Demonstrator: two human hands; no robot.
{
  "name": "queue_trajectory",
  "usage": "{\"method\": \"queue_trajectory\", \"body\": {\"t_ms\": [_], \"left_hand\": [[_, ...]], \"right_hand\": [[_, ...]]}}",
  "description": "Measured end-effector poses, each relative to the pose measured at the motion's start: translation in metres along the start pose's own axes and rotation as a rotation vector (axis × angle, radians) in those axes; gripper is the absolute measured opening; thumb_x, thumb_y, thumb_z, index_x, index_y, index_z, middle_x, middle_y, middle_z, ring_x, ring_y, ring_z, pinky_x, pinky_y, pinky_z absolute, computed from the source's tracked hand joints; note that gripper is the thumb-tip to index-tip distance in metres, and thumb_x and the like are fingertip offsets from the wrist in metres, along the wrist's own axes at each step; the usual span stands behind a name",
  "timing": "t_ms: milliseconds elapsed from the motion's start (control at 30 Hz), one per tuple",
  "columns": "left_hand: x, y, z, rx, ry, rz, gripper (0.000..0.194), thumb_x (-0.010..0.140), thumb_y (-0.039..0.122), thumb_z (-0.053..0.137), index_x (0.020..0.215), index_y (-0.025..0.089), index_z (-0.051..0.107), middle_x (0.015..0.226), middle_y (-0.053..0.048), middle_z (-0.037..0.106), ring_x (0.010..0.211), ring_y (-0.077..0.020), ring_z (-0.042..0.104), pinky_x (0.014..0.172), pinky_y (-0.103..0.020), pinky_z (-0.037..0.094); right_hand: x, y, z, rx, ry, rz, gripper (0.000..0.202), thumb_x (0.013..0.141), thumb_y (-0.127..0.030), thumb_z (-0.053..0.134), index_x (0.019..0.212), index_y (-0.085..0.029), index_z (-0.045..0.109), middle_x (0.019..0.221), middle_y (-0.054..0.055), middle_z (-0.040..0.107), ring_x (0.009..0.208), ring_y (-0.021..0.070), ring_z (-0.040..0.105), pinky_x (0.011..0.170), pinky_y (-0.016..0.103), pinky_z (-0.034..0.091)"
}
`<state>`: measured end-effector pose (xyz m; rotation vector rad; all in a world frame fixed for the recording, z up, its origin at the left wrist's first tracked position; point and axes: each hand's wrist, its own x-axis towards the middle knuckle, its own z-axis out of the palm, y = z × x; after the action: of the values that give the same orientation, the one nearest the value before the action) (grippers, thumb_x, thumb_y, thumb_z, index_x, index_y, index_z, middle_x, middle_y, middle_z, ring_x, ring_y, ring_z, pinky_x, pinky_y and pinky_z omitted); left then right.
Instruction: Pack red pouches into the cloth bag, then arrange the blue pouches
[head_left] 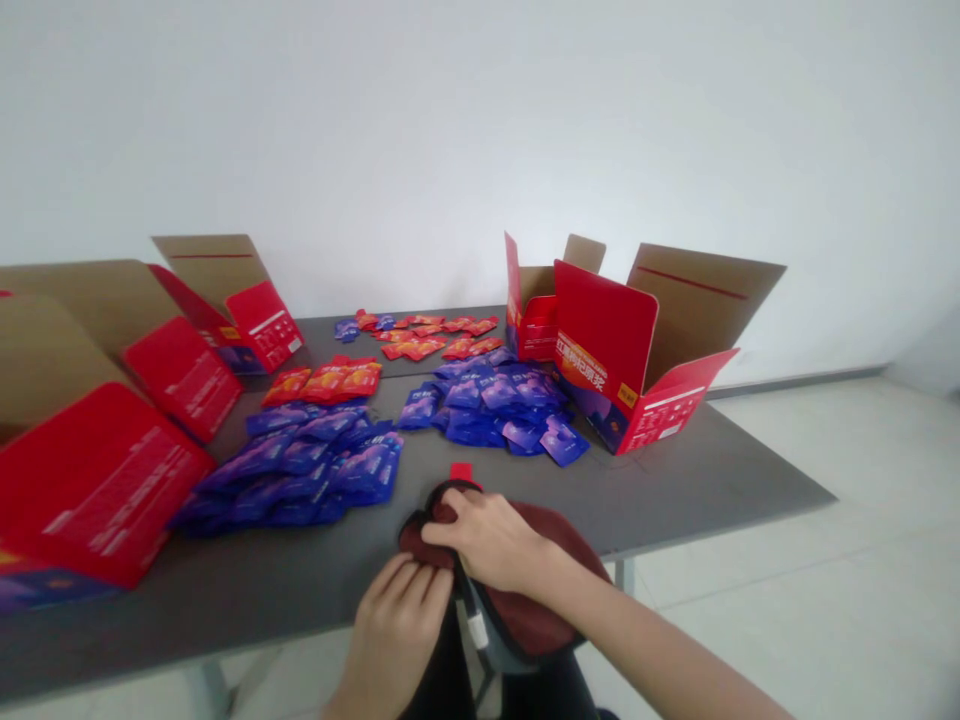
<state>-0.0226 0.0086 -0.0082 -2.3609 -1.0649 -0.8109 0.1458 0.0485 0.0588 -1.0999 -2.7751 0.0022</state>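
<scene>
At the table's front edge I hold a dark red-brown fabric article (pixel 536 610) with black edging, a greyish inner side and a small white label; I cannot tell its exact kind. My right hand (pixel 487 535) is closed over its upper part, fingers bent into the folded cloth. Lower and to the left, my left hand (pixel 397 625) grips the near left edge, with its thumb hidden. A small red piece (pixel 463 473) shows just beyond the cloth. Closest on the table are a pile of blue-purple sachets (pixel 300 470) and a second blue-purple pile (pixel 487 400).
Open red cartons stand at the left, including a near carton (pixel 97 490) and a far carton (pixel 262 325). At the right are another open carton (pixel 600 360) and one behind it (pixel 536 325). Orange-red sachets (pixel 341 380) lie on the grey table (pixel 720 460), with more farther back.
</scene>
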Motion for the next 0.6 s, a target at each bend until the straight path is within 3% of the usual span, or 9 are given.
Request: {"method": "queue_trajectory", "body": {"t_ms": [133, 233, 400, 500, 600], "left_hand": [[-0.001, 0.009, 0.002, -0.023, 0.042, -0.012, 0.029, 0.089, 0.011, 0.032, 0.086, 0.014, 0.061, 0.079, -0.005, 0.068, 0.072, -0.0171, 0.061, 0.074, -0.032, 0.048], [0.004, 0.010, 0.002, -0.051, 0.049, 0.021, 0.027, 0.088, 0.009, 0.034, 0.093, 0.012, 0.060, 0.087, -0.006, 0.069, 0.074, -0.0171, 0.061, 0.075, -0.032, 0.048], [0.014, 0.015, 0.001, -0.068, -0.060, 0.002, 0.028, 0.082, 0.004, 0.035, 0.089, 0.014, 0.059, 0.074, -0.004, 0.066, 0.064, -0.0177, 0.060, 0.063, -0.032, 0.051], [0.017, 0.019, 0.002, -0.072, -0.064, -0.011, 0.029, 0.076, -0.002, 0.036, 0.083, 0.014, 0.060, 0.070, -0.004, 0.065, 0.064, -0.0179, 0.060, 0.064, -0.032, 0.052], [0.017, 0.021, 0.004, -0.078, -0.038, 0.019, 0.032, 0.070, -0.006, 0.034, 0.069, 0.015, 0.059, 0.062, -0.003, 0.063, 0.060, -0.0171, 0.060, 0.066, -0.032, 0.053]], "right_hand": [[0.013, 0.010, 0.018, -0.028, -0.032, 0.029, 0.024, 0.087, -0.027, 0.043, 0.108, -0.032, 0.053, 0.096, 0.004, 0.050, 0.082, 0.0177, 0.054, 0.058, 0.024, 0.037], [0.028, 0.027, 0.023, -0.070, -0.054, 0.147, 0.029, 0.088, -0.025, 0.038, 0.113, -0.033, 0.051, 0.095, 0.005, 0.053, 0.078, 0.0182, 0.057, 0.058, 0.025, 0.038], [0.036, 0.042, 0.008, -0.094, -0.018, 0.272, 0.032, 0.088, -0.020, 0.036, 0.115, -0.032, 0.050, 0.097, 0.005, 0.055, 0.075, 0.0182, 0.059, 0.057, 0.026, 0.037], [0.020, 0.030, -0.010, -0.054, 0.069, 0.233, 0.032, 0.089, -0.020, 0.034, 0.115, -0.032, 0.049, 0.101, 0.004, 0.053, 0.077, 0.0162, 0.057, 0.059, 0.025, 0.037], [0.003, 0.013, -0.014, -0.018, 0.026, 0.075, 0.026, 0.090, -0.026, 0.038, 0.110, -0.033, 0.052, 0.097, 0.003, 0.052, 0.075, 0.0147, 0.055, 0.057, 0.024, 0.035]]}}
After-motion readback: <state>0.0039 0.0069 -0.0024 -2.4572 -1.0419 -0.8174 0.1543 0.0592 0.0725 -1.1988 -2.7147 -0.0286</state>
